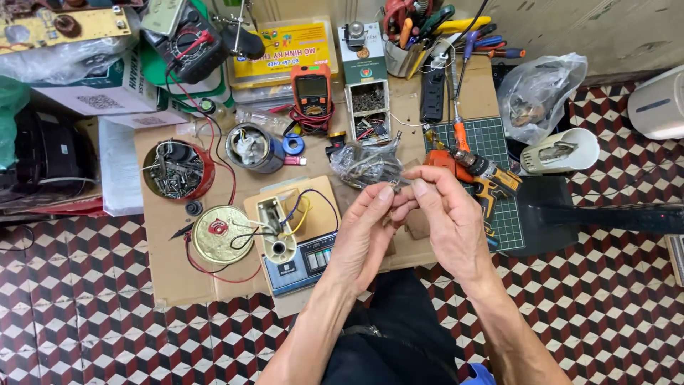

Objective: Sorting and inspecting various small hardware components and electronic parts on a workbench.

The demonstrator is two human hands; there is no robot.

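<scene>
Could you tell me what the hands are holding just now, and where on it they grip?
The left hand and right hand pinch something tiny between their fingertips; it is too small to identify, so the grip point cannot be told.

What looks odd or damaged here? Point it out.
The beige appliance part on the cardboard sheet lies opened, its blue, yellow and black wires hanging loose. A gold round lid lies beside it. Both hands, left hand and right hand, pinch something too small to identify.
</scene>
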